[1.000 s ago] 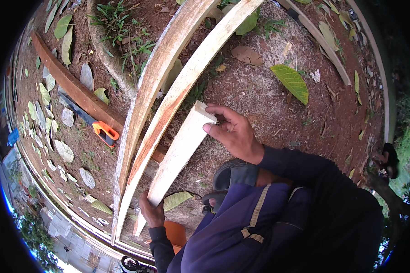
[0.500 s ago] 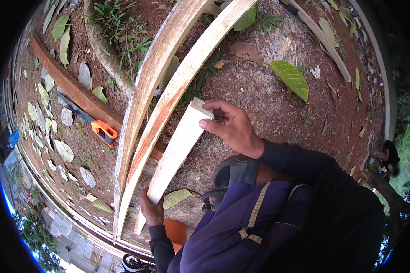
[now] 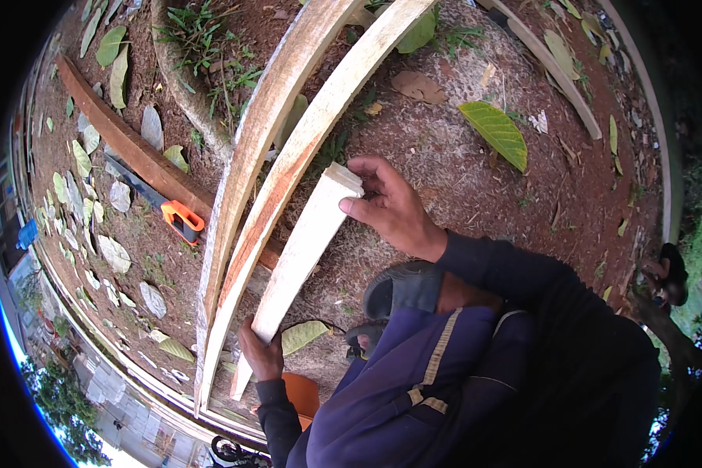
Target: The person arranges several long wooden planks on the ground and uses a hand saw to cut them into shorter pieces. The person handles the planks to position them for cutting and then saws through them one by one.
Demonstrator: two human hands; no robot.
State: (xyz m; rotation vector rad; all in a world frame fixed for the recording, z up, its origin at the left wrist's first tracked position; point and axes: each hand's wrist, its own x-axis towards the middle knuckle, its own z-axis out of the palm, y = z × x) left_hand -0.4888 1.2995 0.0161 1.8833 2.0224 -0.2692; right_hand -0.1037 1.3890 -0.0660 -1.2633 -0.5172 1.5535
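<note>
A short pale wooden plank (image 3: 303, 249) slants in front of me, its rough sawn end up and away from my body. My left hand (image 3: 262, 352) is closed around its lower part, close to my left knee. At the upper end is my right hand (image 3: 402, 209), its thumb on the plank's right edge and its index finger at the sawn corner. The other right fingers are partly hidden. Just left of the plank lies a long pale board (image 3: 304, 148), with a second, bark-edged board (image 3: 246, 168) beside it.
A handsaw with an orange handle (image 3: 182, 222) lies left of the boards, along a brown beam (image 3: 125, 140). An orange container (image 3: 300, 394) stands by my left forearm. A tree root (image 3: 181, 86) and a narrow board (image 3: 550, 70) lie farther off. Fallen leaves (image 3: 495, 134) dot the soil.
My right index finger has shifted up and off the face of the plank's end, while the thumb stays at the edge. My left hand keeps its grip; the view has shifted slightly.
</note>
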